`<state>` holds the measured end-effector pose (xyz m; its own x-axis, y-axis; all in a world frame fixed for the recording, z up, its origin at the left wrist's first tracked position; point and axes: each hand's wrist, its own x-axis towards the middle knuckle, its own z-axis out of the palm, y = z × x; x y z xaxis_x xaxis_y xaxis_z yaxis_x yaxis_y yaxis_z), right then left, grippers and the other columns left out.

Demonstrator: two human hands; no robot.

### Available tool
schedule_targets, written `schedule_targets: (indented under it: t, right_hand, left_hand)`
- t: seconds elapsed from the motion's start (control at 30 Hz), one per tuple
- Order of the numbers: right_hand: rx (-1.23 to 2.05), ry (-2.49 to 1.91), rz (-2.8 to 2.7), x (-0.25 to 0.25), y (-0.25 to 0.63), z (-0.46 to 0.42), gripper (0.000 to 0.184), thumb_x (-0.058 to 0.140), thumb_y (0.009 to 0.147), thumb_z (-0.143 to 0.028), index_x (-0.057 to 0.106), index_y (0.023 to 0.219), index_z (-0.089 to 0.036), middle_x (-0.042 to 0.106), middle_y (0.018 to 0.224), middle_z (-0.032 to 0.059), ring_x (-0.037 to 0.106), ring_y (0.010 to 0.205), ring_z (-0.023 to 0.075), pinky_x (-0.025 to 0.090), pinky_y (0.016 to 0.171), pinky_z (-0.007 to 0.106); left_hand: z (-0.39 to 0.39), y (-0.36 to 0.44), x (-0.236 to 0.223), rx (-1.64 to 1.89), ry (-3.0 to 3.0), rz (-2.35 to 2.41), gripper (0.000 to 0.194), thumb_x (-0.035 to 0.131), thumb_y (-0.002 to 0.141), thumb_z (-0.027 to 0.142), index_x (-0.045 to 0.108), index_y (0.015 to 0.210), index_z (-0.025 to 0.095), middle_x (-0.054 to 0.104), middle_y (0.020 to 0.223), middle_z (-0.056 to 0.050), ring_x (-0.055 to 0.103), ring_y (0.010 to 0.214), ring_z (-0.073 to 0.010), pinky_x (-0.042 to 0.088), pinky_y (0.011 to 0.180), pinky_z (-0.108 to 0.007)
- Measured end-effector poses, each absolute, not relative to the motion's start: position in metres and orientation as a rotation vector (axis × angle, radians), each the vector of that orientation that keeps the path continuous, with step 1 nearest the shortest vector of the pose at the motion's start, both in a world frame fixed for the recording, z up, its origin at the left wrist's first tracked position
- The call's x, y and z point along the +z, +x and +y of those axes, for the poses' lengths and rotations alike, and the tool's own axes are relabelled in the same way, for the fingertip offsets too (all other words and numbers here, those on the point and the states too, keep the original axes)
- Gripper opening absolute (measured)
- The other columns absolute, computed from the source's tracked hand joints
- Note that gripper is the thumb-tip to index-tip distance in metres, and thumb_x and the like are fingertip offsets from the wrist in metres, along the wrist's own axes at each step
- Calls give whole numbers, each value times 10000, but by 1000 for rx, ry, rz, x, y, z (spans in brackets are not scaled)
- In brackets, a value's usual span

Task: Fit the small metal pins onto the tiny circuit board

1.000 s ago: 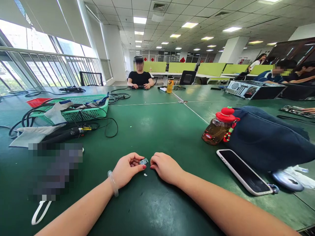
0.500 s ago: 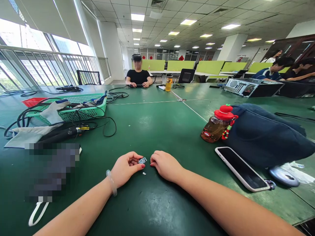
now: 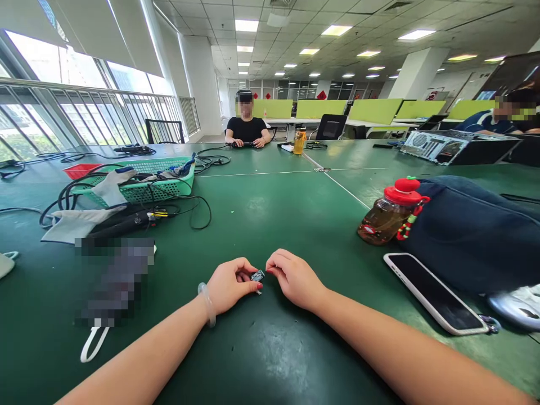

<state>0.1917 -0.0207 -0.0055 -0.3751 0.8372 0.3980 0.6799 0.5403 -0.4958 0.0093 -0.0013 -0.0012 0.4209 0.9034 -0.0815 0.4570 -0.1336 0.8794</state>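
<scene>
Between the thumb and fingers of my left hand [image 3: 231, 286] is a small grey-blue piece with a fine pattern [image 3: 257, 275], perhaps a little circuit board; its exact kind is too small to tell. A clear bangle circles that wrist. Just right of the piece, my right hand [image 3: 295, 279] has its thumb and fingertips pinched together, apart from the left fingers. Whatever that pinch may hold is hidden. A tiny whitish bit [image 3: 259, 292] shows under the left thumb tip, against the green table [image 3: 253, 225].
To the left lie a green basket [image 3: 164, 190] with cables and gloves, and a blurred dark pouch [image 3: 118, 281]. On the right are a red-lidded bottle [image 3: 378, 221], a phone [image 3: 434, 292], a dark blue bag [image 3: 472, 236] and a computer case [image 3: 459, 147]. A person sits opposite.
The view has turned slightly left, so everything sits further right. My right fingertips have come closer to the grey-blue piece and now pinch. My left hand still holds the piece.
</scene>
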Motion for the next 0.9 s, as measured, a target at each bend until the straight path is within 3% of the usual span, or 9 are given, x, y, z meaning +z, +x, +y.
schedule_targets:
  t: [0.33, 0.57, 0.77, 0.9]
  right_hand:
    - [258, -1123, -2313, -9, 181, -24, 163, 439, 854, -208, 596, 816, -186, 577, 832, 29, 517, 750, 115, 409, 682, 229]
    - [346, -1219, -2255, -4, 187, -25, 210, 396, 870, -194, 604, 840, -187, 584, 849, 27, 526, 758, 112, 409, 692, 229]
    - [380, -1281, -2441, -9, 183, -28, 152, 552, 788, -346, 604, 824, -208, 572, 823, 11, 537, 756, 124, 402, 677, 235]
    - [310, -1284, -2516, -12, 180, -27, 134, 485, 833, -278, 589, 800, -199, 565, 819, 15, 530, 752, 122, 386, 663, 232]
  left_hand:
    - [-2, 10, -2, 593, 1800, 1141, 264, 704, 570, 323, 563, 721, 159, 566, 604, 41, 503, 561, -98, 403, 552, -219]
    - [2, 8, -5, 675, 1695, 1142, 269, 687, 601, 291, 570, 799, 152, 631, 686, -4, 570, 620, -124, 461, 613, -256]
    - [7, 7, -9, 766, 1592, 1168, 278, 682, 610, 244, 576, 844, 138, 653, 802, -44, 603, 720, -140, 489, 715, -295]
    - [8, 7, -10, 752, 1590, 1155, 285, 675, 622, 247, 579, 867, 138, 655, 804, -49, 609, 733, -148, 492, 734, -316]
